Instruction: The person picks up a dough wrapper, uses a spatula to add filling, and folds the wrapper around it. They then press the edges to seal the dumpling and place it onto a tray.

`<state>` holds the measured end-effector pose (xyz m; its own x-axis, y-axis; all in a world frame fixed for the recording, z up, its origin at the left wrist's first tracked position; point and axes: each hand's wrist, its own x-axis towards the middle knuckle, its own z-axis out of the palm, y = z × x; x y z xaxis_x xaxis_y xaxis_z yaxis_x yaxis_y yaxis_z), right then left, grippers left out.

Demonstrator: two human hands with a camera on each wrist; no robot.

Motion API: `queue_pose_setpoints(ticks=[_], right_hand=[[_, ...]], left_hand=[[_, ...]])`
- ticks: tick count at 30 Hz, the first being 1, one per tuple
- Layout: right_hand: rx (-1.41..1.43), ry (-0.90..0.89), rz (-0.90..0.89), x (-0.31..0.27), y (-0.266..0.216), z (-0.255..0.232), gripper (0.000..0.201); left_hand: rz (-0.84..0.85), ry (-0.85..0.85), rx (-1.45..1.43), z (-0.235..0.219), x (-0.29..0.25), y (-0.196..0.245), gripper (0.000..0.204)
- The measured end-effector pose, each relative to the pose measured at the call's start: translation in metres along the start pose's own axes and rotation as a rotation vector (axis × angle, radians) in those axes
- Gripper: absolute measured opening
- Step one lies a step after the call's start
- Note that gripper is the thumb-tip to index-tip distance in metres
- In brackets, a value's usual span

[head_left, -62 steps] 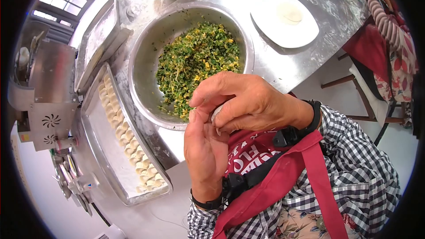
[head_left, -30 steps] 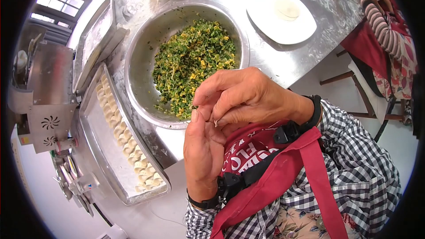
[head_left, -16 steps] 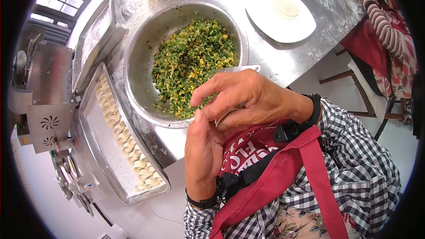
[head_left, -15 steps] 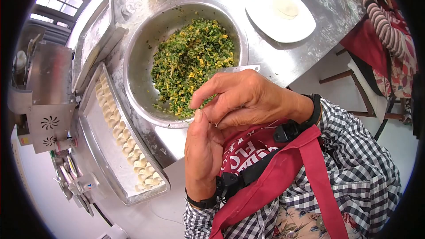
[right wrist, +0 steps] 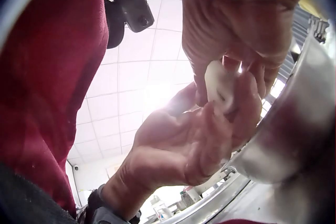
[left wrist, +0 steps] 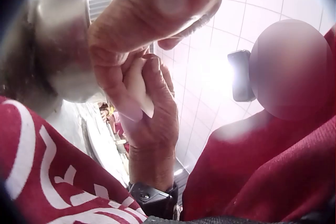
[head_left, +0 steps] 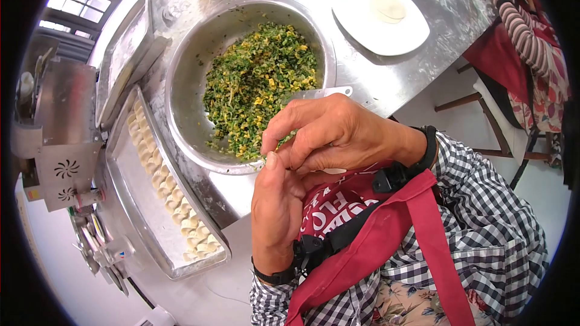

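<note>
Both hands meet over the near rim of a steel bowl (head_left: 178, 108), working on a pale dumpling (left wrist: 137, 85). My left hand (head_left: 277, 205) is upright, its thumb at the dumpling's edge and its fingers cupped beneath. My right hand (head_left: 338, 136) comes from the right and pinches the wrapper with thumb and index finger. In the head view the hands hide most of the dumpling; the right wrist view shows its smooth white dough (right wrist: 216, 79) between the fingers. Chopped green and yellow filling (head_left: 260, 78) lies in the bowl. A flat metal handle (head_left: 332, 92) sticks out behind the right hand.
Left of the bowl, a metal tray (head_left: 136, 199) carries a row of folded dumplings (head_left: 163, 175). Behind it stands a floured tray (head_left: 127, 48). A white plate (head_left: 362, 18) with round wrappers (head_left: 388, 8) is at right. Another person's striped sleeve (head_left: 522, 36) shows at far right.
My right thumb and index finger have shifted along the dumpling's edge. The flat metal handle, earlier hidden behind the right hand, now shows. The head view has shifted slightly.
</note>
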<state>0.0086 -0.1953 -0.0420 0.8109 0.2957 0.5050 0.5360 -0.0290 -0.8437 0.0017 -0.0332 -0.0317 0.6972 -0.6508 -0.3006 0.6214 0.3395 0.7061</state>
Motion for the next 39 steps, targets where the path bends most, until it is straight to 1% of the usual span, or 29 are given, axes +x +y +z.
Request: queue_pose_setpoints(ticks=[2, 4, 8, 10, 14, 16, 17, 19, 23, 25, 28, 29, 31, 32, 34, 35, 37, 38, 39], right_hand=[[0.013, -0.003, 0.001, -0.001, 0.001, 0.0, 0.011], [0.02, 0.007, 0.01, -0.001, 0.003, 0.0, 0.011], [0.035, 0.015, 0.019, -0.001, -0.001, 0.0, 0.011], [0.032, -0.019, -0.002, -0.001, 0.002, 0.001, 0.012], [0.031, -0.067, 0.04, -0.002, -0.001, -0.002, 0.02], [0.026, -0.032, 0.0, -0.002, 0.001, -0.002, 0.02], [0.026, -0.032, -0.001, -0.002, 0.0, -0.001, 0.02], [0.11, 0.023, 0.08, -0.003, -0.005, 0.002, 0.014], [0.133, 0.01, 0.059, -0.005, 0.001, 0.002, 0.018], [0.07, -0.041, -0.06, -0.005, 0.004, 0.0, 0.021], [0.023, -0.029, -0.087, -0.005, 0.006, 0.0, 0.019], [0.023, -0.029, -0.088, -0.004, 0.003, 0.0, 0.019], [0.051, 0.029, 0.038, -0.002, -0.006, 0.001, 0.016], [0.052, 0.03, 0.038, -0.003, -0.005, 0.001, 0.016], [0.068, 0.018, -0.001, -0.005, -0.002, 0.0, 0.019], [0.068, 0.019, -0.001, -0.006, 0.001, 0.0, 0.019], [0.042, 0.035, -0.098, -0.007, 0.007, 0.003, 0.023], [0.042, 0.035, -0.098, -0.006, 0.005, 0.003, 0.023], [-0.011, 0.036, -0.082, -0.005, 0.003, 0.002, 0.021]], left_hand=[[0.017, 0.009, 0.012, -0.001, -0.001, 0.0, 0.055], [-0.018, -0.056, -0.004, -0.008, 0.0, -0.001, 0.054], [-0.024, -0.01, -0.007, -0.005, 0.0, -0.002, 0.053], [0.008, -0.05, 0.027, -0.008, 0.0, -0.003, 0.053], [0.024, -0.029, 0.072, -0.003, -0.001, 0.0, 0.055], [0.003, -0.137, -0.006, -0.012, 0.001, -0.003, 0.057], [0.003, -0.137, -0.005, -0.01, 0.0, -0.003, 0.057], [0.04, 0.008, -0.106, -0.006, -0.003, -0.003, 0.058], [0.044, -0.022, -0.107, -0.005, -0.003, -0.002, 0.058], [0.041, -0.049, -0.083, -0.005, -0.002, -0.001, 0.058], [0.031, -0.045, -0.102, -0.006, -0.001, -0.002, 0.058], [0.032, -0.045, -0.101, -0.005, -0.002, -0.002, 0.058], [0.037, 0.072, -0.248, -0.003, -0.004, -0.003, 0.057], [0.037, 0.072, -0.248, -0.004, -0.003, -0.002, 0.057], [0.062, -0.08, -0.202, -0.007, -0.002, -0.001, 0.054], [0.061, -0.08, -0.202, -0.006, -0.002, -0.002, 0.054], [0.08, -0.055, -0.187, -0.004, 0.0, -0.002, 0.051], [0.08, -0.056, -0.187, -0.005, 0.0, -0.001, 0.051], [0.09, -0.108, -0.25, -0.006, 0.001, -0.001, 0.051]])
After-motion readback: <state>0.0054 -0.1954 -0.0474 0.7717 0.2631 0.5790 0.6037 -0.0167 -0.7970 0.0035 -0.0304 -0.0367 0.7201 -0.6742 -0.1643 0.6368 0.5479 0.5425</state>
